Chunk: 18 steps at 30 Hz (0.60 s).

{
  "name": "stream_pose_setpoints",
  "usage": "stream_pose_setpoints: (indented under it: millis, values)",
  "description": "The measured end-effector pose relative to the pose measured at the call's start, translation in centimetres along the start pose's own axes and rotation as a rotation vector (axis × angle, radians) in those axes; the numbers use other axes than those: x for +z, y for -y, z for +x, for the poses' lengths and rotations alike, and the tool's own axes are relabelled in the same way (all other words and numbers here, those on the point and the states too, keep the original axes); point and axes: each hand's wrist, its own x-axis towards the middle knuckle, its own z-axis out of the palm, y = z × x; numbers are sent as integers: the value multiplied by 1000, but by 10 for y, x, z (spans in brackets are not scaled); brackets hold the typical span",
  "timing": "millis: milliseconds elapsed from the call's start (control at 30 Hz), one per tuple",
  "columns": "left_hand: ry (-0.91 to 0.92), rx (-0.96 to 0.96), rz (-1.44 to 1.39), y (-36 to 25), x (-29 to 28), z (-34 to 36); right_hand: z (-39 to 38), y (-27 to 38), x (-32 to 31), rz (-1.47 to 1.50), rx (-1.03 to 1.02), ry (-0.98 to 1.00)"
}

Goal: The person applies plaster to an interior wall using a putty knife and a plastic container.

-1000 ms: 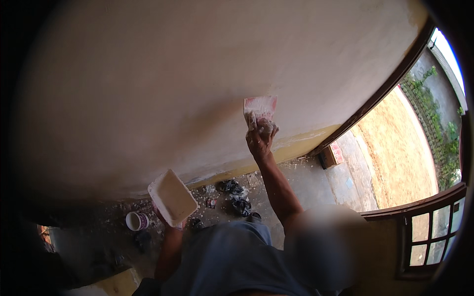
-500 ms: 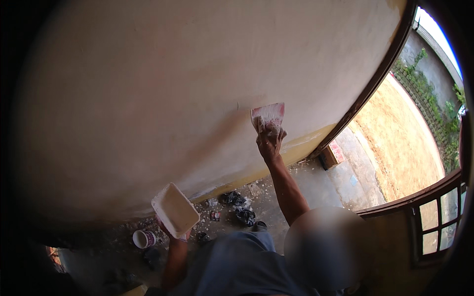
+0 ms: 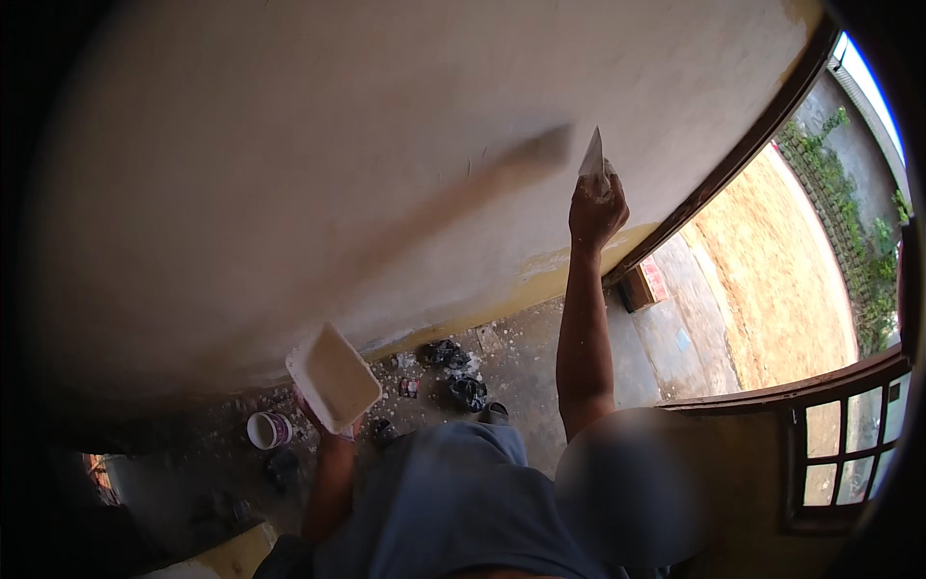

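Here, the right hand pinches a thin whitish blade, likely springy, best held low; left hand grips a cream rectangular tray.

Black plastic bags are lying on the floor to the right of the left hand. A box is sitting below the right hand and slightly to its right; farther right, green plants are growing outside.
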Motion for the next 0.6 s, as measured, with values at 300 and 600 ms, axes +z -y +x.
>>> stream_pose_setpoints:
  millis: [300,600]
  values:
    - [-19,-5,0,-17,-23,8,-50,89,26,41,136,136]
    - [-61,52,28,-31,-17,5,-123,150,43,74,-60,148]
